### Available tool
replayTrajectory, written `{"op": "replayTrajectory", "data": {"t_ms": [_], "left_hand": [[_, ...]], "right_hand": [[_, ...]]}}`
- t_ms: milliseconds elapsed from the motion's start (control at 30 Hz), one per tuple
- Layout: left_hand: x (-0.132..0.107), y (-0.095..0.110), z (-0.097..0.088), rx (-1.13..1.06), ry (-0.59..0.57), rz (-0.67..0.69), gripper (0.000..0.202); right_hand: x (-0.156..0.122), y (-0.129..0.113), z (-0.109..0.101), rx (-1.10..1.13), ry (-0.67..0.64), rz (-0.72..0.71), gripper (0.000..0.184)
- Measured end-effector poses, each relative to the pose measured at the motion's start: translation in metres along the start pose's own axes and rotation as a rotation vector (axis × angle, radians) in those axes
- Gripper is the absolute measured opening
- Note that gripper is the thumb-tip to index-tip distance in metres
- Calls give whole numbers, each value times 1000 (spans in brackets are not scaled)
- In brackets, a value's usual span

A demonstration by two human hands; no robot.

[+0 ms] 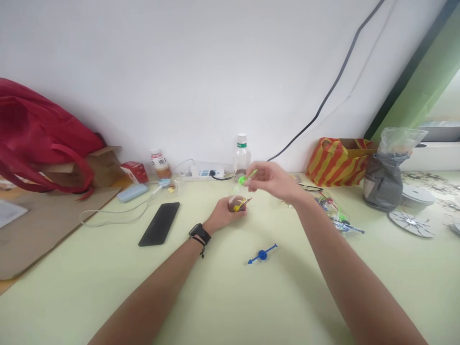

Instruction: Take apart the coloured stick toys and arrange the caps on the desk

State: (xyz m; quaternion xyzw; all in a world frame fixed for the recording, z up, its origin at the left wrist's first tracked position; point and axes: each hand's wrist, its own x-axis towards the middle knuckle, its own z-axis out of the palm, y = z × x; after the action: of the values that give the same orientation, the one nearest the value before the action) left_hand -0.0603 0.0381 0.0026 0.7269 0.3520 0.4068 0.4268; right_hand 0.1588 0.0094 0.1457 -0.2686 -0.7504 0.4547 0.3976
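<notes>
My left hand (224, 215) rests on the pale green table (230, 297), fingers closed round a small yellow toy piece with a thin stick (239, 206). A black watch sits on that wrist. Just above it, my right hand (275, 181) pinches a bright green toy piece with a stick (247, 178) and holds it in the air. A blue piece of the same kind (262, 254) lies alone on the table, nearer to me.
A black phone (159, 224) lies left of my hands. Along the wall stand a power strip (203, 172), two bottles (241, 155) and a red carton. A clear bag of coloured pieces (336, 213), a striped bag and a grey wrapped jar are at right.
</notes>
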Motion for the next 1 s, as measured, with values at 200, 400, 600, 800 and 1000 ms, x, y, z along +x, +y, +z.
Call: {"op": "replayTrajectory", "data": {"t_ms": [200,400,600,800,1000], "left_hand": [[-1,2,1,26,-29,-14,55],[-2,2,1,30,-38,-15,57],[-2,1,1,-8,-38,-29,60],[-2,3,0,31,-31,-25,37],[-2,5,1,-5,-40,-12,43]], "right_hand": [[-4,-12,-12,-167,358,-31,35],[0,-3,-3,-364,270,-9,23],[6,4,10,-428,147,53,9],[10,13,19,-372,18,200,12],[8,10,15,-566,86,172,19]]}}
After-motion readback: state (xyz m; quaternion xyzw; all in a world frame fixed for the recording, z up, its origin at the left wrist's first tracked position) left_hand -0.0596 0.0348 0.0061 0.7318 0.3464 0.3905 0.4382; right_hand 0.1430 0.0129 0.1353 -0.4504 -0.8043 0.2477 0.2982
